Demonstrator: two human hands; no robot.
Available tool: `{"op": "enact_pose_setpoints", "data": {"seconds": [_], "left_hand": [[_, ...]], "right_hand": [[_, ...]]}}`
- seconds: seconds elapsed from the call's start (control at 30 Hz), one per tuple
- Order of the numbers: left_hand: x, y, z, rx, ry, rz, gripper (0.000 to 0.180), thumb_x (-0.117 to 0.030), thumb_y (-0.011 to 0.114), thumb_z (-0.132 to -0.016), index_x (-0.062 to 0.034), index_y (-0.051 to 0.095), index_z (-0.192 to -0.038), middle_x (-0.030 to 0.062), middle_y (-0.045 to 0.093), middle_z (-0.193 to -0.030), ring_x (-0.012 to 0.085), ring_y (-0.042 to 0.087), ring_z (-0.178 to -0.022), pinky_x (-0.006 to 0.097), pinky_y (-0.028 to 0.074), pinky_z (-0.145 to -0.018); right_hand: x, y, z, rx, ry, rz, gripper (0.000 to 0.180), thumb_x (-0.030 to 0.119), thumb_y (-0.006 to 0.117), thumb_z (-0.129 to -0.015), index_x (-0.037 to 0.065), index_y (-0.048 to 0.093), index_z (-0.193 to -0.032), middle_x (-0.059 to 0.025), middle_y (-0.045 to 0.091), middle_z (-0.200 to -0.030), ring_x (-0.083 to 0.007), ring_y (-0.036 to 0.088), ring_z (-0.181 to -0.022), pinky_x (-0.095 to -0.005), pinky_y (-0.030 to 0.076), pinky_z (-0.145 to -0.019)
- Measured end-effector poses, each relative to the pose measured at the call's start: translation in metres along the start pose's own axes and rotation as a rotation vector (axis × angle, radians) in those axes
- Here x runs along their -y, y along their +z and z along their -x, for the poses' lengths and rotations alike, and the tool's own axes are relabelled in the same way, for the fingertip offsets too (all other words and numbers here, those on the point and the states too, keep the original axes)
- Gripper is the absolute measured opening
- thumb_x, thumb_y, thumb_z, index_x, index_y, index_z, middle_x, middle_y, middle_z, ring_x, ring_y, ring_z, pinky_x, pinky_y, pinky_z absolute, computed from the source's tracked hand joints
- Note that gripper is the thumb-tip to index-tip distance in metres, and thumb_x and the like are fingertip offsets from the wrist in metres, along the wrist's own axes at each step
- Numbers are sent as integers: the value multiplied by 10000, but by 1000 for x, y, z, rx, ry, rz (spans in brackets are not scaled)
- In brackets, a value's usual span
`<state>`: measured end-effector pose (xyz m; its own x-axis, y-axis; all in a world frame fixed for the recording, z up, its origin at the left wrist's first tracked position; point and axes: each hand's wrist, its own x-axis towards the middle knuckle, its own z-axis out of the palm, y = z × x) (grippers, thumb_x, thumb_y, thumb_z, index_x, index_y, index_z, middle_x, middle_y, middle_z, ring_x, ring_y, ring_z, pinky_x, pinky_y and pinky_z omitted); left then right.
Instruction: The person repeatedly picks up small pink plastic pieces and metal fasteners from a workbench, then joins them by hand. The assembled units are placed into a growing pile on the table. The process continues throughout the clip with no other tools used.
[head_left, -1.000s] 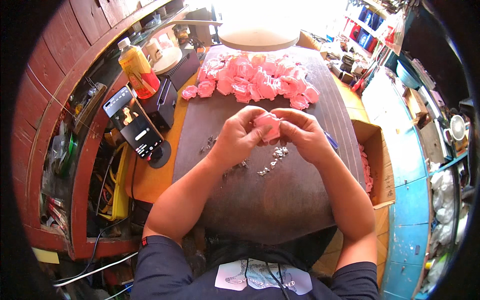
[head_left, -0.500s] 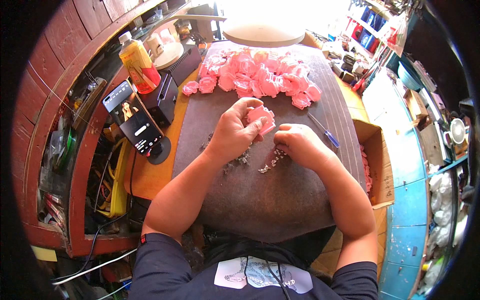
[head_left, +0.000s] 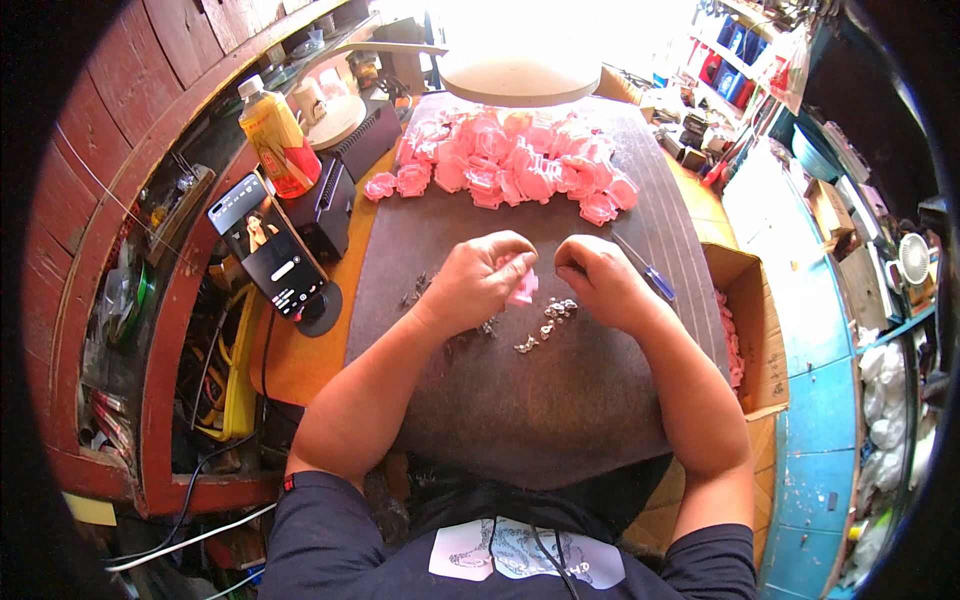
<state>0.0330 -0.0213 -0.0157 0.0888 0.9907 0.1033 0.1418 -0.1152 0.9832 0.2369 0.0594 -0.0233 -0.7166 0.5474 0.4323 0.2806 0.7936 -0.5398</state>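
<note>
My left hand (head_left: pixel 478 283) is closed on a pink plastic part (head_left: pixel 524 290), mostly covered by the fingers. Just to its right, my right hand (head_left: pixel 606 282) has thumb and fingers pinched together; whatever is between them is hidden. Under and beside the right hand lies a loose row of small shiny metal pieces (head_left: pixel 553 318). Little dark pieces (head_left: pixel 417 289) are scattered by the left wrist. Beyond both hands a large heap of similar pink plastic parts (head_left: pixel 510 165) covers the far end of the dark mat (head_left: pixel 540 400).
A blue-handled screwdriver (head_left: pixel 657 280) lies right of my right hand. An open cardboard box (head_left: pixel 768 330) with pink parts stands by the right edge. At left are a phone on a stand (head_left: pixel 270 248) and a drink bottle (head_left: pixel 280 145). A round lamp head (head_left: pixel 520 75) overhangs the heap.
My right hand has risen from the small metal pieces, moving slightly away from me. My left hand has turned the pink part so that less of it shows.
</note>
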Motion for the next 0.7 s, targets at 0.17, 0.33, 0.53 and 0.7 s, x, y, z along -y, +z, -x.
{"op": "enact_pose_setpoints", "data": {"seconds": [0.17,0.33,0.53,0.7], "left_hand": [[-10,1,2,171,-195,46,220,-222,565,-1020,-29,669,-1030,-22,640,-863,47,562,-761,233,477,-674],[-2,-1,1,202,-176,187,225,-233,581,-1011,-31,674,-1041,-14,654,-889,58,590,-785,238,492,-705],[0,1,0,168,-138,265,228,-217,593,-999,-11,676,-1047,4,680,-927,66,612,-810,239,504,-734],[-2,0,2,119,-131,329,211,-191,594,-996,-4,678,-1044,10,685,-927,73,619,-811,233,507,-736]], "right_hand": [[21,-1,-1,-104,-33,-40,69,65,617,-879,17,577,-908,-170,619,-879,-386,614,-863,-441,499,-765],[28,-1,-2,-109,-63,-33,69,50,628,-877,16,578,-910,-165,620,-885,-376,619,-847,-425,507,-744],[27,-5,-2,-112,-99,-106,70,44,637,-883,6,601,-929,-149,620,-849,-329,631,-800,-397,513,-729],[27,3,0,-172,147,-543,65,18,626,-909,-9,619,-967,-56,624,-813,-149,595,-724,-304,491,-657]]}}
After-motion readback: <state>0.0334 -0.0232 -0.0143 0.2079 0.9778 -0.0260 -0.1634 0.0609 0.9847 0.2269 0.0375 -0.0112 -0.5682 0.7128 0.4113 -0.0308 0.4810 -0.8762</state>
